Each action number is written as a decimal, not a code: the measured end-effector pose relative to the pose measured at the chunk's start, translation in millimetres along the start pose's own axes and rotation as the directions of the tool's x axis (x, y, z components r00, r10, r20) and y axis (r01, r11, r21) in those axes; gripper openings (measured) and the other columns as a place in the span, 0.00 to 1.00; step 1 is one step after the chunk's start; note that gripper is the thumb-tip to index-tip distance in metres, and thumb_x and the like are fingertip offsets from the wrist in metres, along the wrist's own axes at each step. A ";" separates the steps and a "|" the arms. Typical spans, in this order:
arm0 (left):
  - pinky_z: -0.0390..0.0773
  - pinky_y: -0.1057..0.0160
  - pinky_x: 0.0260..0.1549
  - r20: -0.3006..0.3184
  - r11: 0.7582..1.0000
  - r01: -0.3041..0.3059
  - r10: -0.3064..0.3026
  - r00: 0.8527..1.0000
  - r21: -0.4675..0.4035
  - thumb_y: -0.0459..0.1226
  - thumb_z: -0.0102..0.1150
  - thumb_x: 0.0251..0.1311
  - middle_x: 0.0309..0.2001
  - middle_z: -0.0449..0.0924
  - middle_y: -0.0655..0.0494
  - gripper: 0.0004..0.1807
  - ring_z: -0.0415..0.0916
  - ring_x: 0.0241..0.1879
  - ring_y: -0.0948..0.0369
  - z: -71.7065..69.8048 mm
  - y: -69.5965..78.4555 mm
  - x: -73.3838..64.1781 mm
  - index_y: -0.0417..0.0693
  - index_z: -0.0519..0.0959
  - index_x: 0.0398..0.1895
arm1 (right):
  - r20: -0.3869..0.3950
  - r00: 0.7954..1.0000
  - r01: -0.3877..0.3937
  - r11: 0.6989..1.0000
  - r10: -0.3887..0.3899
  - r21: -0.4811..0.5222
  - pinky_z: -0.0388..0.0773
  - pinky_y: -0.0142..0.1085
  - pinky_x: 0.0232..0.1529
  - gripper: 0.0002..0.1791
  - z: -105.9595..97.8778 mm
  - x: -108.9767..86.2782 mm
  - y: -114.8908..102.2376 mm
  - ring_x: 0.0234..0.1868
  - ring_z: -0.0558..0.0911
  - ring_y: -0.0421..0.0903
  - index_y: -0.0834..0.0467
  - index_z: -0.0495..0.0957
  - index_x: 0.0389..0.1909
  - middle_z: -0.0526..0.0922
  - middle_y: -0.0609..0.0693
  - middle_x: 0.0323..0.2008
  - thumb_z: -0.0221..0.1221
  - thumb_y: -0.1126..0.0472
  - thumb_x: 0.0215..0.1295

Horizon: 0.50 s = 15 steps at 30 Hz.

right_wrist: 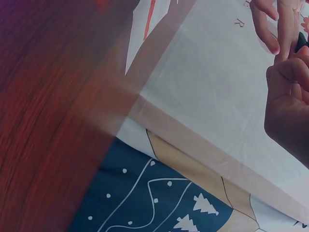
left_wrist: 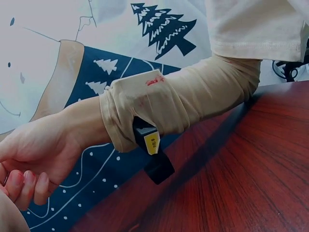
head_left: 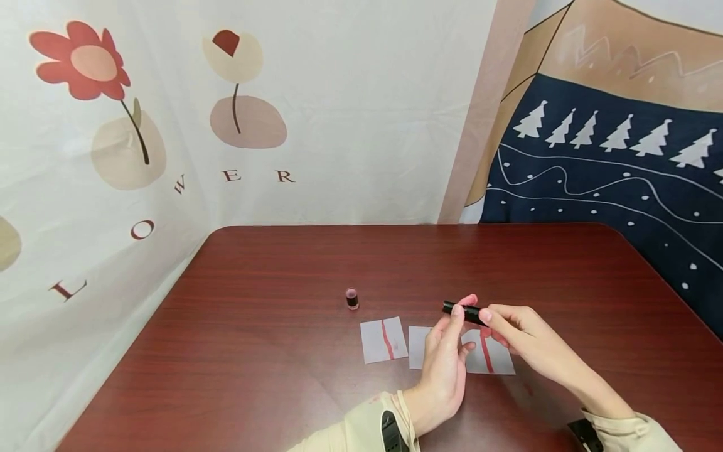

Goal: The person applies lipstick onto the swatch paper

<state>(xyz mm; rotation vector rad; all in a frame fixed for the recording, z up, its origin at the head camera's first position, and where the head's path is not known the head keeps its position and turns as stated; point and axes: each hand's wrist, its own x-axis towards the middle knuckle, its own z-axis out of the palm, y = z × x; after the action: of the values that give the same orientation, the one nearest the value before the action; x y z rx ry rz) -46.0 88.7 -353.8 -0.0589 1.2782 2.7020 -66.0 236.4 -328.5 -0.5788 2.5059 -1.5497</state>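
Note:
Both hands hold a slim black tube (head_left: 470, 313), shaped like a lipstick, above the paper pieces. My left hand (head_left: 442, 373) pinches it near the middle between thumb and fingers. At its right end, the thumb and fingers of my right hand (head_left: 522, 336) grip it. Red smears mark the fingertips of the right hand (left_wrist: 41, 150) in the left wrist view. Below lie a white paper piece (head_left: 373, 342) with a red streak, a middle piece (head_left: 417, 347) partly hidden by the left hand, and a right piece (head_left: 503, 361) with another red streak.
A small cylinder (head_left: 352, 299) with a black band and a pinkish top stands on the dark red table (head_left: 271, 270), left of the papers. A white curtain (head_left: 361, 125) and a navy printed cloth (head_left: 593, 169) hang behind the table.

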 end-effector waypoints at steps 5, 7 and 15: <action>0.62 0.62 0.37 -0.007 1.000 0.011 -0.011 1.000 -0.003 0.47 0.50 0.65 0.50 0.76 0.53 0.19 0.67 0.49 0.59 -0.9 -0.8 0.4 0.47 0.79 0.52 | -0.014 0.999 0.032 0.998 -0.033 -0.061 0.55 0.32 0.09 0.10 0.3 -0.4 1.8 0.11 0.55 0.38 0.54 0.74 0.28 0.61 0.45 0.13 0.50 0.58 0.70; 0.62 0.62 0.37 -0.007 1.000 0.010 -0.010 1.000 -0.005 0.46 0.50 0.65 0.50 0.76 0.53 0.19 0.67 0.49 0.59 -1.4 -0.9 1.0 0.47 0.79 0.52 | -0.011 0.999 0.031 0.998 -0.031 -0.049 0.55 0.32 0.09 0.11 0.6 0.0 2.4 0.10 0.55 0.37 0.54 0.73 0.27 0.63 0.46 0.14 0.49 0.59 0.70; 0.62 0.62 0.36 -0.027 1.000 0.011 -0.012 1.000 -0.021 0.46 0.51 0.65 0.51 0.76 0.53 0.20 0.68 0.47 0.60 -2.4 -1.0 2.6 0.45 0.78 0.53 | -0.011 0.999 -0.042 0.997 0.043 0.071 0.53 0.32 0.08 0.24 3.2 2.1 2.6 0.10 0.52 0.39 0.64 0.68 0.20 0.59 0.47 0.11 0.40 0.57 0.75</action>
<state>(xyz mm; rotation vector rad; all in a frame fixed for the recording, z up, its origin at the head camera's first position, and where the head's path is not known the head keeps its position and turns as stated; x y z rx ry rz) -48.5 87.8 -356.3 -0.1050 1.2527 2.7146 -67.6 234.0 -332.2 -0.5046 2.4443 -1.6245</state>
